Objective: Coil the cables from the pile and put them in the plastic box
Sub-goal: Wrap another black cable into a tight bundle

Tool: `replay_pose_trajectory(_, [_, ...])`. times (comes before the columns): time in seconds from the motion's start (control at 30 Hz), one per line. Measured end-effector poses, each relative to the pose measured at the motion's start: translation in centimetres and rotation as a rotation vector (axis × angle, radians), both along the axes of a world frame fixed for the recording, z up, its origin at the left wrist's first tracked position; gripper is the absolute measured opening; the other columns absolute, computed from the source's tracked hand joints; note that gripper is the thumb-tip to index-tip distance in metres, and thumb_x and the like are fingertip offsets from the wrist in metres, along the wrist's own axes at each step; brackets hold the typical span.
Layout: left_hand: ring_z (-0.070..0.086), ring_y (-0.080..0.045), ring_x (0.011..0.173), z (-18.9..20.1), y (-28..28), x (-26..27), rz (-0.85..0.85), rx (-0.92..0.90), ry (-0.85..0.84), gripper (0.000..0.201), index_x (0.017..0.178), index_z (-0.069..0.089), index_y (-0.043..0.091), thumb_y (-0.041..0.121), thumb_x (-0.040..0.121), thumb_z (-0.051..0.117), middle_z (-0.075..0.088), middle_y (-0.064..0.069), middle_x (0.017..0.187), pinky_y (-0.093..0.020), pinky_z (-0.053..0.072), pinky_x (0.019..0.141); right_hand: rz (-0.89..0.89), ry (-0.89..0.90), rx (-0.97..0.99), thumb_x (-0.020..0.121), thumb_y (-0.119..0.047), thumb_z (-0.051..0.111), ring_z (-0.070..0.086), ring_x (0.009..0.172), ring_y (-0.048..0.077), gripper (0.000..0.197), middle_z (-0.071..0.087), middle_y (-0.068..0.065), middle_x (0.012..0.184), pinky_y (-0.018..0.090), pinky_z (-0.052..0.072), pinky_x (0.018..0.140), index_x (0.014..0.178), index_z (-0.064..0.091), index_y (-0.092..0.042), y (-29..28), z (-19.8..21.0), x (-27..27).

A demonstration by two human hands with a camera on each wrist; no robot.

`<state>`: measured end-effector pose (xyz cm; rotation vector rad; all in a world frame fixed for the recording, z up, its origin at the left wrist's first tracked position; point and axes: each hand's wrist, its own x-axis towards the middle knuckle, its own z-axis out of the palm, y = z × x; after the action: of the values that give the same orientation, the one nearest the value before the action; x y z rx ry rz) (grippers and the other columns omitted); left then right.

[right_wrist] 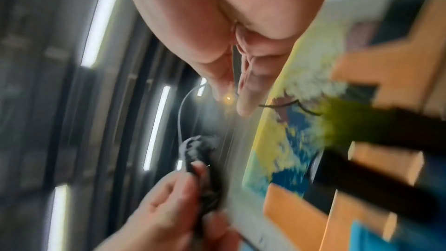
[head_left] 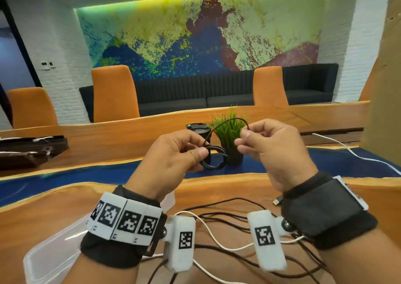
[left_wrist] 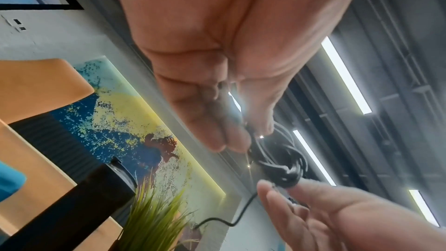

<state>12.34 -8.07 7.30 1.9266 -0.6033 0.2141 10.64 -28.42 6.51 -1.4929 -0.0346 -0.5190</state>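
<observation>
Both hands are raised above the table in the head view. My left hand (head_left: 195, 153) pinches a small coil of thin black cable (head_left: 213, 156) between thumb and fingers; the same coil (left_wrist: 282, 161) shows in the left wrist view. A loose strand (head_left: 225, 124) arcs from the coil up to my right hand (head_left: 244, 137), which pinches its end between thumb and forefinger. The right wrist view is blurred; the strand (right_wrist: 181, 114) and coil (right_wrist: 195, 150) show there. A pile of black and white cables (head_left: 227, 229) lies on the table under my wrists. The clear plastic box (head_left: 54, 253) sits at lower left.
A small potted grass plant (head_left: 230, 136) and a black cylinder (head_left: 198, 129) stand just behind my hands. A USB plug (head_left: 277, 201) lies near my right wrist. A white cable (head_left: 355, 153) runs off at the right. Dark boxes (head_left: 30, 151) sit at far left.
</observation>
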Motion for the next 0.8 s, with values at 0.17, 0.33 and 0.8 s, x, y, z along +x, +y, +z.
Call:
replay_pose_trajectory(0.17, [0.072, -0.016, 0.073, -0.7, -0.8, 0.1, 0.03, -0.062, -0.044, 0.008, 0.087, 0.067, 0.012, 0.005, 0.089, 0.068, 0.072, -0.009, 0.085, -0.025, 0.058, 0.065, 0.327, 0.168, 0.24, 0.088, -0.013, 0.066, 0.071, 0.077, 0.019, 0.013, 0.073, 0.01, 0.089, 0.034, 0.057, 0.069, 0.1, 0.067, -0.007, 2.3, -0.1, -0.7])
replay_pose_trajectory(0.33, [0.071, -0.017, 0.077, -1.1, -1.6, 0.4, 0.057, -0.131, -0.14, 0.009, 0.085, 0.066, 0.011, 0.003, 0.089, 0.069, 0.071, -0.006, 0.084, -0.026, 0.06, 0.065, 0.606, 0.267, 0.218, 0.09, -0.025, 0.058, 0.062, 0.081, 0.015, 0.011, 0.067, 0.005, 0.085, 0.044, 0.036, 0.083, 0.098, 0.063, -0.019, 1.0, -0.2, -1.0])
replay_pose_trajectory(0.8, [0.064, -0.013, 0.075, -2.9, -3.6, 0.3, 0.373, -0.033, -0.516, 0.005, 0.088, 0.064, 0.02, 0.02, 0.092, 0.067, 0.066, 0.005, 0.08, -0.039, 0.056, 0.065, 0.091, -0.065, -0.456, 0.086, -0.003, 0.071, 0.071, 0.084, 0.012, 0.033, 0.07, -0.003, 0.094, 0.027, 0.06, 0.063, 0.109, 0.061, -0.025, 1.3, -0.1, -0.8])
